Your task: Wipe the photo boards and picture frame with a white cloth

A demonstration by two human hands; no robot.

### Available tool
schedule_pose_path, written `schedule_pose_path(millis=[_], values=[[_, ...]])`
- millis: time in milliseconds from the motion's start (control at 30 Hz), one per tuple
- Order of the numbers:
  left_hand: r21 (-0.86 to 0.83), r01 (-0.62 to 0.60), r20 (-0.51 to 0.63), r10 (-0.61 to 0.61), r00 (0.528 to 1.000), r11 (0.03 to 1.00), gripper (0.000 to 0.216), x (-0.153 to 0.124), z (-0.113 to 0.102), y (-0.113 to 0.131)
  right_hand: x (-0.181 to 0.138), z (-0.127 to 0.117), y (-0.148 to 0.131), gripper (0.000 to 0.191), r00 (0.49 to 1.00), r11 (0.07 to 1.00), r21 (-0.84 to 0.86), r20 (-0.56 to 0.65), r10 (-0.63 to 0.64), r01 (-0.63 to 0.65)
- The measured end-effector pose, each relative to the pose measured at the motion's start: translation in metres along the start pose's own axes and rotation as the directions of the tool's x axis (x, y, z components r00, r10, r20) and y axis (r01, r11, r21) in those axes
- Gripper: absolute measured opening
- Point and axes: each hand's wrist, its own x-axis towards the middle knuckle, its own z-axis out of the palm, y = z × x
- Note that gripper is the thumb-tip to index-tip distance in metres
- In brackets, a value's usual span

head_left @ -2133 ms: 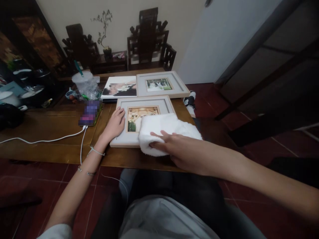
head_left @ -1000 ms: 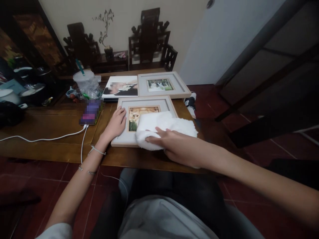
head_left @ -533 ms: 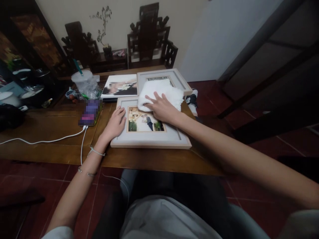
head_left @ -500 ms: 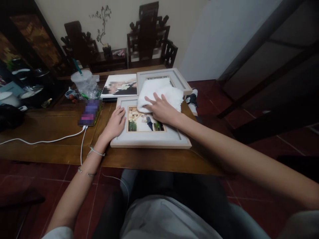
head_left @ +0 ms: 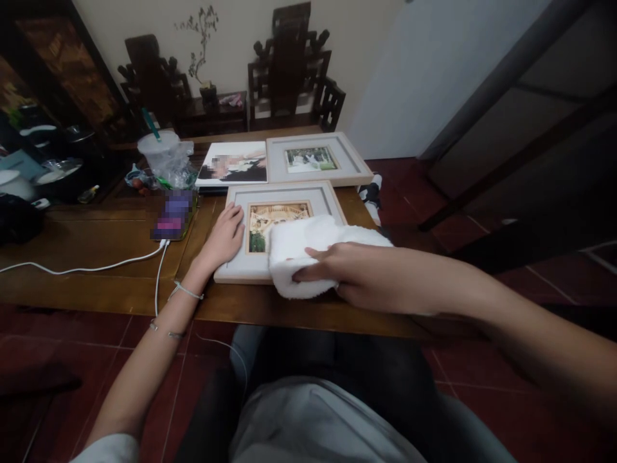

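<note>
A light wooden picture frame (head_left: 284, 192) with a pale mat lies flat near the table's front edge, a photo (head_left: 279, 212) in its middle. My left hand (head_left: 226, 236) rests flat on the frame's left side, fingers stretched out. In my right hand (head_left: 347, 273) a fluffy white cloth (head_left: 308, 238) is gripped, thumb and fingers around its near fold. The cloth covers the frame's lower right part and hangs over its front edge. Behind, a second picture frame (head_left: 347, 145) touches a white photo panel (head_left: 241, 151) showing a partly blurred picture.
On the wooden table (head_left: 96, 247) a phone (head_left: 174, 215) lies left of the frame, with white charging cables (head_left: 120, 262) running from it. A plastic cup (head_left: 162, 149) with a green straw stands behind the phone. Dark carved chairs (head_left: 289, 71) stand against the wall.
My right hand has pulled the cloth toward me, from the frame's far right side to its front edge, uncovering the rear frame's photo. My left hand has stayed in place.
</note>
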Motion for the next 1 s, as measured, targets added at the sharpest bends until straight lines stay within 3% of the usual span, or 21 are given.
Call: schedule_pose_path(millis=[133,333,433,533,700,1000], values=[[0.009,-0.003,0.005,0.003,1.000,1.000,0.045,0.000,-0.001,0.001,0.014,0.010,-0.003,0.065,0.999,1.000,0.014,-0.040,0.027,-0.026],[0.010,-0.006,0.005,0.006,1.000,1.000,0.045,0.000,0.000,0.001,0.060,0.044,0.036,0.072,0.954,1.000,0.028,-0.301,0.017,-0.008],[-0.003,-0.008,0.001,0.008,1.000,1.000,0.045,0.000,0.000,0.000,0.083,0.042,0.064,0.074,0.905,0.998,-0.044,-0.426,0.012,-0.035],[-0.009,0.002,0.003,-0.002,1.000,1.000,0.045,0.000,-0.001,-0.001,0.104,0.031,0.085,0.070,0.877,0.985,-0.127,-0.479,0.044,-0.119],[0.011,0.010,0.015,-0.010,1.000,1.000,0.045,0.000,-0.002,0.000,0.111,0.027,0.079,0.072,0.933,0.967,-0.195,-0.347,0.089,-0.165],[-0.008,0.001,-0.005,-0.001,1.000,1.000,0.045,0.000,0.000,-0.001,0.030,0.013,0.006,0.063,0.993,0.996,0.044,-0.086,-0.078,0.082]])
